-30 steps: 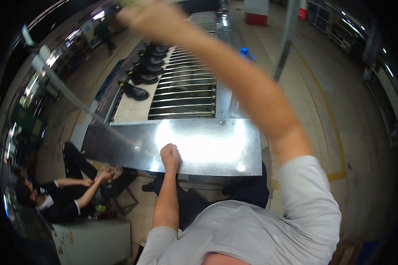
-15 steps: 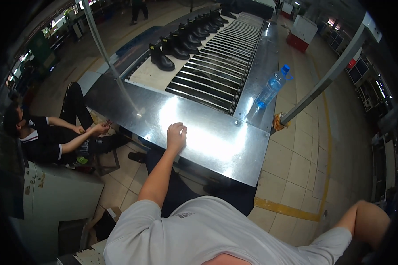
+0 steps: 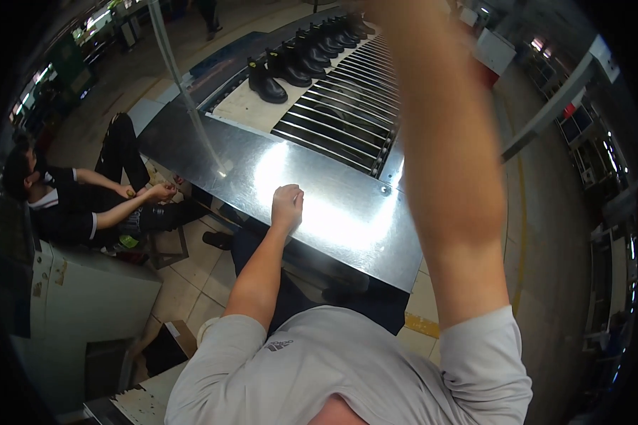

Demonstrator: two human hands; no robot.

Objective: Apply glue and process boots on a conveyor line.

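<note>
Resting on shiny metal: curled left grip, black boots well ahead

The left grip [image 3: 288,205] lies on the broad, reflective sheet-metal surface [image 3: 241,170], its fingers folded in to a narrow, loose curl; whether anything is tucked inside cannot be told. The right grip is past the upper edge, so its state cannot be told; the bare right forearm [image 3: 450,177], blurred, stretches forward across the view. Beyond the surface, ahead of the left grip and well apart from it, a row of black ankle boots [image 3: 312,57] stands upright on a pale flat strip [image 3: 241,110]. Just right of that strip runs a conveyor of bright metal rods [image 3: 333,117], partly hidden by the forearm. Farther left, a seated person in a black shirt [image 3: 64,212] holds both hands together near the surface's end.
</note>
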